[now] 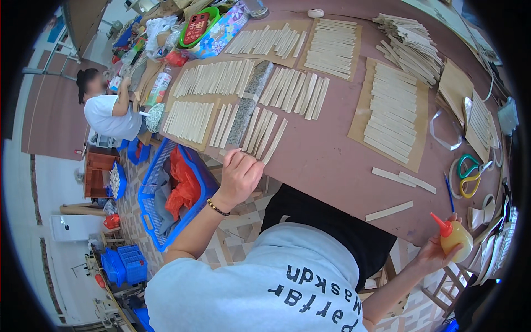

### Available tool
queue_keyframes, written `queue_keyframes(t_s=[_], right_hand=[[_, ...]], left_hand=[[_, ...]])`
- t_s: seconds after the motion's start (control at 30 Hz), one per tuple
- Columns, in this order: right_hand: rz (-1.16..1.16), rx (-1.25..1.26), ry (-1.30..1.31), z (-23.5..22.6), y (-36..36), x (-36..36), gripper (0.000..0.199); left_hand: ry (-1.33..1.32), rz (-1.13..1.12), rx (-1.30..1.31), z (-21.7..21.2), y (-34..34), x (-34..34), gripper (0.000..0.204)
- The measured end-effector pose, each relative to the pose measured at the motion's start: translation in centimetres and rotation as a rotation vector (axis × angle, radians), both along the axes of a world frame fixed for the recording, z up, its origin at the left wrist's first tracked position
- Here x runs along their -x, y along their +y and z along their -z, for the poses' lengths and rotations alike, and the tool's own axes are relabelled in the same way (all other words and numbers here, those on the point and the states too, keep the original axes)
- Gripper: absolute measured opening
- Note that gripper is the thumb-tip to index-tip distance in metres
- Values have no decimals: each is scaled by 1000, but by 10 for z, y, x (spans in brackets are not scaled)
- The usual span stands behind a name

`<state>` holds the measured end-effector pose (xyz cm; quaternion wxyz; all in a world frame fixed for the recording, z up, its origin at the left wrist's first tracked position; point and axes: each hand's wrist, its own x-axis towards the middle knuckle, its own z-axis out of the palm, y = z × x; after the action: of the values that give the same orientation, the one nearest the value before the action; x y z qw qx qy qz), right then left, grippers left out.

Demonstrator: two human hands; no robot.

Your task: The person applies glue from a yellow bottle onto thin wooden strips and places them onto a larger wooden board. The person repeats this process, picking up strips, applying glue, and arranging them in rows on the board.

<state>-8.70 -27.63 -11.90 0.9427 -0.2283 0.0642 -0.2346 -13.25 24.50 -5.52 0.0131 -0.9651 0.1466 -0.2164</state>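
My left hand (241,174) is at the near edge of the table, its fingers curled together by the ends of several pale flat strips (260,130). What its fingertips hold, if anything, is hidden. Across these strips lies a grey speckled bar (249,102) with a pale band around it. Over the table's right corner, my right hand (431,255) grips a rounded squeeze bottle (458,242) of yellowish liquid, its red pointed nozzle tilted up and left. Loose pale strips (389,211) lie on the table between my hands.
Brown sheets (359,119) carry rows of strips, with a strip pile (412,47) at the far right. Scissors (470,176), a blue pen (448,191) and tape rolls lie right. A blue basket (160,221) stands below the left edge. Another person (113,110) works at far left.
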Motion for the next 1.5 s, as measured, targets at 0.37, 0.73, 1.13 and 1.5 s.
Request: queue_keyframes(t_s=[0.37, 0.73, 1.13, 1.5], right_hand=[[-25, -18, -10, 0, 3, 3, 70], [-18, -14, -1, 4, -4, 10, 72], [94, 305, 240, -26, 45, 17, 69], [182, 475, 291, -30, 59, 18, 52]], left_hand=[[-29, -33, 30, 3, 7, -5, 13], [-9, -90, 138, -6, 2, 6, 23], [152, 596, 520, 10, -156, -21, 22], [189, 644, 497, 28, -187, -37, 27]])
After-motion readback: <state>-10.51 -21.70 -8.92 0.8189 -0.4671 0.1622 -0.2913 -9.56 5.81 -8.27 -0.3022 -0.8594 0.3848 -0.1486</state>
